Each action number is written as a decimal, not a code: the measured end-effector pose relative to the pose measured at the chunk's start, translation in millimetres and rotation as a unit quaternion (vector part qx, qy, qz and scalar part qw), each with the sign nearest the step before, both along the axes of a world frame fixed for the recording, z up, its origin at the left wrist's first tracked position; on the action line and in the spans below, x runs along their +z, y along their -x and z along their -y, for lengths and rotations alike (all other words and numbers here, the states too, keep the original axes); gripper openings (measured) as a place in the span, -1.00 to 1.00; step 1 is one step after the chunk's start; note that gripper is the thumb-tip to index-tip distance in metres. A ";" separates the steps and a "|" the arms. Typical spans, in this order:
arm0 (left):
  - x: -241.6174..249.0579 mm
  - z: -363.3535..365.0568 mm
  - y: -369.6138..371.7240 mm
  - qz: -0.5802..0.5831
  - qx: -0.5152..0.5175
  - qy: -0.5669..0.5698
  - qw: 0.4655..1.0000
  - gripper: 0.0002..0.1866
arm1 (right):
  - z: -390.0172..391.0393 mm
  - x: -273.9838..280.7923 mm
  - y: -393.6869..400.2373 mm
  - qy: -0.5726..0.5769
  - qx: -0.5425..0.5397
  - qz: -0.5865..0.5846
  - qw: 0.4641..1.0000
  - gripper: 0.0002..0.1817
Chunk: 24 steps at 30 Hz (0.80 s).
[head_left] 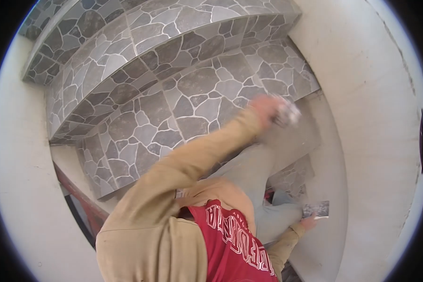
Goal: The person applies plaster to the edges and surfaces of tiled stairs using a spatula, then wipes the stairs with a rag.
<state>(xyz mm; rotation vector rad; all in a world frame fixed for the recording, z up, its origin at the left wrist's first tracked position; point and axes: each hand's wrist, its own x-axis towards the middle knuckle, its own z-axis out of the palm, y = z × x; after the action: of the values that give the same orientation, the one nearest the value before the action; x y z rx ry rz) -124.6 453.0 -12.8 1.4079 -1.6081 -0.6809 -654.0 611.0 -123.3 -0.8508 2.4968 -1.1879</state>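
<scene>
"Where is the left hand (pixel 263 105)?"

"At the right-hand end of the step (pixel 143 127), by its near edge. It seems closed around a wad (pixel 291 113), pale with darker patches, but blur smears both, so I can't tell how the fingers lie."

"Is the wad touching the step?"

"I can't tell. It shows at the step's edge, on the far side of the hand from the sleeve (pixel 188 160)."

"And the right hand (pixel 309 223)?"

"Well apart from the step, below its right end in the view. Its fingers are closed on the lower edge of a piece (pixel 323 207), rectangular, mottled grey and black."

"What is about them?"

"The wall (pixel 376 84), cream-coloured, stands to the right of the step. The upper step (pixel 188 19) rises behind it, in the same stone pattern. The jeans (pixel 249 169) are in front of the step, between the two hands, and a bar (pixel 80 195), reddish, slants beyond its left end."
</scene>
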 end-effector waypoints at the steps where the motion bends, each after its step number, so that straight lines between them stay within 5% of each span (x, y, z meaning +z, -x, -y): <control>1: -61.4 -0.1 -44.9 -0.465 -0.039 -0.107 0.878 -0.75 | -5.5 4.1 1.7 -0.047 -0.018 -0.040 0.998 -0.26; 2: -54.5 -28.8 -103.5 -0.363 0.032 -0.068 0.929 -0.70 | -10.4 4.2 2.8 -0.092 -0.038 -0.080 0.992 -0.25; 3: -81.9 -48.9 -168.7 -0.588 0.096 -0.095 0.798 -0.68 | -15.9 1.0 5.4 -0.103 -0.048 -0.075 0.991 -0.25; 4: -111.8 -80.9 -220.2 -0.293 0.147 -0.021 0.945 -0.64 | -17.3 -3.0 8.3 -0.079 -0.060 -0.067 0.993 -0.24; 5: -139.3 -116.6 -255.6 -0.290 0.143 -0.031 0.946 -0.64 | -19.1 -5.2 11.6 -0.057 -0.071 -0.062 0.994 -0.23; 6: -162.6 -159.7 -280.6 -0.045 0.253 -0.076 0.963 -0.65 | -22.4 -7.9 16.8 -0.067 -0.076 -0.061 0.993 -0.23; 7: -177.1 -190.5 -288.0 0.207 0.341 -0.110 0.910 -0.66 | -23.3 -12.2 19.4 -0.070 -0.062 -0.107 0.990 -0.24; 9: -193.3 -221.7 -231.9 0.370 0.254 0.031 0.893 -0.56 | -24.2 -17.5 20.8 -0.083 -0.052 -0.152 0.983 -0.24; 14: -152.9 -242.0 -75.3 0.128 -0.040 -0.087 0.987 -0.52 | -13.4 4.0 -8.9 -0.045 -0.040 -0.145 0.988 -0.27; 19: -115.8 -202.7 -126.3 0.065 0.216 -0.136 0.965 -0.59 | -23.1 -9.8 17.7 -0.102 -0.018 -0.198 0.975 -0.29; 22: -153.5 -199.6 -167.4 0.190 0.300 -0.032 0.934 -0.55 | -22.4 -16.4 19.7 -0.058 -0.022 -0.218 0.974 -0.30; 24: -149.1 -175.8 -136.7 0.443 0.244 -0.190 0.842 -0.47 | -22.0 -20.1 13.8 0.009 -0.028 -0.200 0.979 -0.30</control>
<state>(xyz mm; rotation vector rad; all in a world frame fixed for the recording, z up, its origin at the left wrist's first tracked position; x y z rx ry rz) 12.1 628.8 -161.9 2.5660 -1.6741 0.0114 -667.8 633.0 -143.4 -1.1297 2.8429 -1.1535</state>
